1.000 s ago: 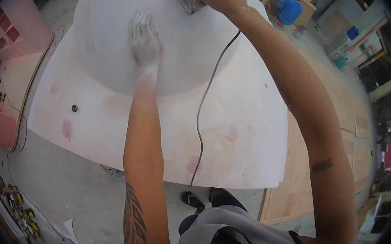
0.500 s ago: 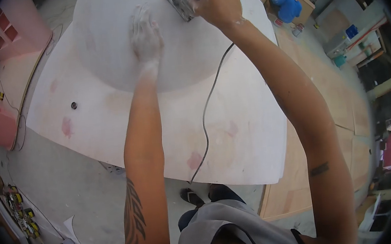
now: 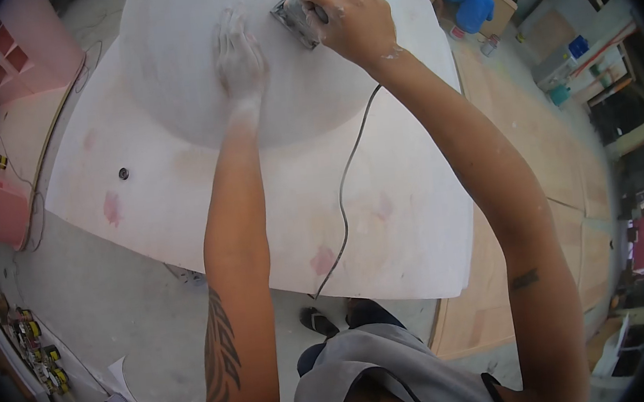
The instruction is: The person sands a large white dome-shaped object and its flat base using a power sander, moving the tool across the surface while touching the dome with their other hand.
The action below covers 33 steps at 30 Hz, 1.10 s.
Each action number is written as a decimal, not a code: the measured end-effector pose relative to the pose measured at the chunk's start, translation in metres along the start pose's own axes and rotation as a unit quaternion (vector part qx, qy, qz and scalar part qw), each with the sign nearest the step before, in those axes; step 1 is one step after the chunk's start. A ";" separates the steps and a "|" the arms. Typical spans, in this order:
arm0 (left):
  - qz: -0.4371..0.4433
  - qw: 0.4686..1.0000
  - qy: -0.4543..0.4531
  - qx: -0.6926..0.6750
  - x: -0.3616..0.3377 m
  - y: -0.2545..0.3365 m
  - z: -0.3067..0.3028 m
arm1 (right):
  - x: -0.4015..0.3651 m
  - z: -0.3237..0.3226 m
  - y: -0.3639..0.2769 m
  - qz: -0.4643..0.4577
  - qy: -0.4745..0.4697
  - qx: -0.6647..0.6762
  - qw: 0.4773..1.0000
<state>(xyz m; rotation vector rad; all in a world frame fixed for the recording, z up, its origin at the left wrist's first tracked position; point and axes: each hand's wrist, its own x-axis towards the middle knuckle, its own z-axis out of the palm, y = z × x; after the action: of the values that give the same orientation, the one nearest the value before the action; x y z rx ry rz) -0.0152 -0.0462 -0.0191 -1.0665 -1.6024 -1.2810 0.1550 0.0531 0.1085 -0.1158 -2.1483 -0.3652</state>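
Observation:
My right hand (image 3: 345, 14) grips a grey electric sander (image 3: 292, 17) and presses it on a round white panel (image 3: 181, 59). A black cord (image 3: 344, 183) trails from the sander over the board's near edge. My left hand (image 3: 237, 53), white with dust, lies flat with fingers spread on the round panel just left of the sander. The round panel rests on a larger white board (image 3: 386, 218) marked with pink patches.
A small dark ring (image 3: 124, 173) lies on the board at left. Pink cabinets (image 3: 16, 52) stand far left, plywood sheets (image 3: 557, 200) cover the floor right. A person in blue (image 3: 472, 6) crouches at the back. Small tools (image 3: 40, 356) lie on the floor, lower left.
My right hand has drawn the sander toward me and slightly left on the round panel. My left hand has stayed flat in the same place.

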 end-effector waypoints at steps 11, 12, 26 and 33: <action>0.195 0.962 -0.170 0.090 0.002 0.014 -0.011 | 0.072 0.008 0.042 0.187 0.015 -0.024 0.982; 0.194 0.962 -0.169 0.093 0.002 0.014 -0.013 | 0.072 0.007 0.039 0.201 0.021 -0.033 0.979; 0.147 0.981 -0.109 0.064 -0.005 0.012 -0.002 | -0.041 -0.013 0.025 0.169 -0.022 0.006 0.985; 0.143 0.982 -0.107 0.059 -0.003 0.013 0.000 | 0.008 -0.003 0.040 0.176 0.016 -0.043 0.983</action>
<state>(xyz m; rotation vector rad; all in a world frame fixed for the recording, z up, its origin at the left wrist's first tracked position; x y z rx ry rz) -0.0021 -0.0450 -0.0176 -1.3399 -1.5888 -0.8943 0.1614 0.0899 0.1247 -0.5280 -2.0313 -0.2507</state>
